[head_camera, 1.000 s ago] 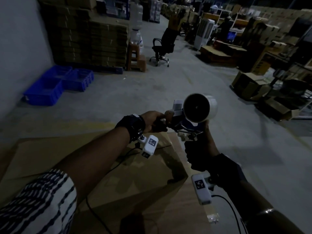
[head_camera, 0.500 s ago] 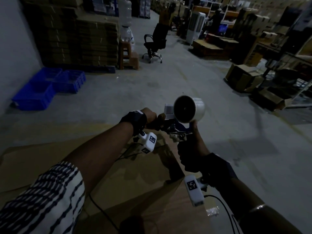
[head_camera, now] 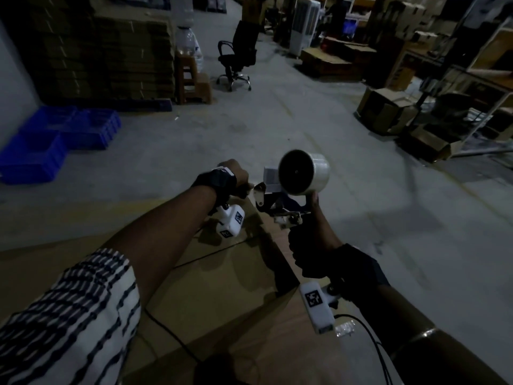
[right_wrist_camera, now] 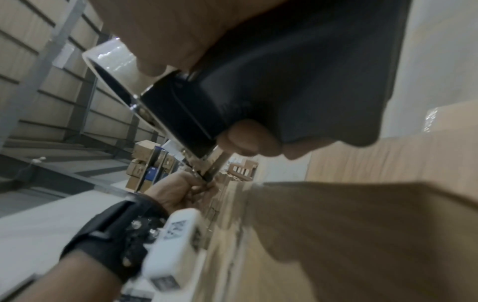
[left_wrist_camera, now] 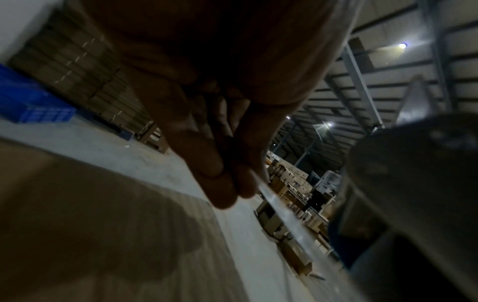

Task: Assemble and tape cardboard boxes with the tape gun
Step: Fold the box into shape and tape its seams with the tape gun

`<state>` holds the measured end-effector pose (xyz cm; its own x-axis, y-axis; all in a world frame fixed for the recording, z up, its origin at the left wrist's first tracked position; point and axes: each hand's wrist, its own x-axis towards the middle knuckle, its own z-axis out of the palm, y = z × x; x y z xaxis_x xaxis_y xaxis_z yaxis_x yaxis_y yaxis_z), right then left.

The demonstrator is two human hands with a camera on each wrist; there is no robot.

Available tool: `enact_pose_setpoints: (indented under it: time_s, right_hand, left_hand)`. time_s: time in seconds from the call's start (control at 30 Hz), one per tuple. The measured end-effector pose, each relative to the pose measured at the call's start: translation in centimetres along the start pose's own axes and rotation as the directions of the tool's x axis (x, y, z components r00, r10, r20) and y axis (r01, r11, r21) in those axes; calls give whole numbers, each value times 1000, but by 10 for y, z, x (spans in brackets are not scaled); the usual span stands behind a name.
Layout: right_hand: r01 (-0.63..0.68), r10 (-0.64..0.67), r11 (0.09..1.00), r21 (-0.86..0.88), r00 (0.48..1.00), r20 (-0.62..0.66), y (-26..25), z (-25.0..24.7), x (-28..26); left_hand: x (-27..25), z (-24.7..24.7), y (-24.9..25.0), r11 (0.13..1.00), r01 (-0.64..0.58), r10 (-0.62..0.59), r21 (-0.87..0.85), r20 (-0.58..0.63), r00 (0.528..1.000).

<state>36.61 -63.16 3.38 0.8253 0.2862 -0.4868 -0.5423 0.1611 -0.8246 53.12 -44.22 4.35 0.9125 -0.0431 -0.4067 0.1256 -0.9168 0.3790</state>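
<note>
Tape gun [head_camera: 280, 207] sits up in my right hand [head_camera: 311, 245], fingers wrapped round the dark handle, clear tape roll [head_camera: 304, 176] on top. My left hand [head_camera: 236, 177] pinches the free end of the tape strip [left_wrist_camera: 284, 214] right by the gun's nose. All of it hovers over the far edge of the cardboard box [head_camera: 222, 287] in front of me, flaps lying flat.

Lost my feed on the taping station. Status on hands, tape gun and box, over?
Right hand grips tape gun handle. Left hand pinches tape end at the gun's front. Cardboard box beneath, not yet taped. Nothing in the way.
</note>
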Motion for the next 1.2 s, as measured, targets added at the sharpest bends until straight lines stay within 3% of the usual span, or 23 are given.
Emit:
enact_pose_setpoints:
  time_s: [0.1, 0.13, 0.23, 0.33, 0.37, 0.4, 0.53, 0.73, 0.9, 1.07, 1.2]
  right_hand:
    - [12, -14, 999, -34, 999, -45, 3, 4, -2]
    - [3, -5, 999, -39, 998, -59, 4, 6, -2]
    - [5, -10, 999, -53, 994, -107, 1, 12, -4]
    - [44, -44, 999, -9, 993, -108, 2, 18, -3]
    - [60, -59, 998, 7, 992, -112, 2, 20, -3]
    - [69, -68, 998, 8, 991, -120, 2, 20, -3]
    - [22, -26, 999, -31, 988, -154, 7, 12, 1]
    - [124, -136, 985, -119, 985, -107, 10, 9, 2]
    - [67, -74, 994, -81, 993, -88, 11, 2, 11]
    - [177, -185, 980, -91, 978, -92, 10, 7, 21]
    - [187, -193, 980, -74, 977, -90, 9, 10, 28]
  left_hand:
    - [9, 8, -9, 998, 14, -10, 53, -72, 997]
    - [17, 8, -13, 1000, -21, 23, 23, -89, 996]
    - [31, 16, -17, 987, 51, -66, -152, -93, 993]
    - [25, 10, -17, 951, -30, 1, -306, -94, 996]
    - [21, 8, -14, 918, -28, -33, -396, -146, 989]
    - [17, 6, -15, 949, -38, -14, -314, -162, 987]
    - [29, -5, -24, 872, 18, -53, -489, -59, 997]
    - [31, -4, -24, 875, 74, -43, -478, 75, 996]
    - [39, 1, -25, 899, 59, -47, -435, 37, 998]
    - [39, 3, -29, 917, 49, -52, -396, 4, 999]
    - [36, 2, -31, 926, 29, -31, -376, 2, 1000]
